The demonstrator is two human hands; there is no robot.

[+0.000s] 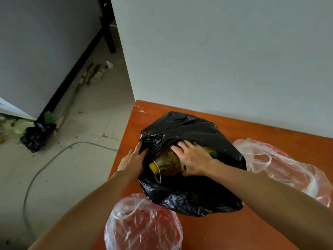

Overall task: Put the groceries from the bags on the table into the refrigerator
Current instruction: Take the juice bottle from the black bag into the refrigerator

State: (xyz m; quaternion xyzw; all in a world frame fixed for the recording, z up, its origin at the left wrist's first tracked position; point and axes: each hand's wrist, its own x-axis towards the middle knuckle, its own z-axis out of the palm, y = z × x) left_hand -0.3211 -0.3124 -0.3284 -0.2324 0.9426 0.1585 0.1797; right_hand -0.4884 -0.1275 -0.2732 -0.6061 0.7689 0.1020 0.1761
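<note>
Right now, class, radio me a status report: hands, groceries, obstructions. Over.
Left hand grips black bag rim. Right hand laid over yellow-capped bottle, not yet out. Two clear bags flank it; neither covers the opening.

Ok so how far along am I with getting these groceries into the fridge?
Early on. Done: nothing visibly; the yellow-capped bottle sits inside the black bag. In hand: your left hand grips the bag's edge, your right hand lies on the bottle. Left: lift it out, carry it to the fridge, then go through the near clear bag and the right clear bag on the table.
</note>
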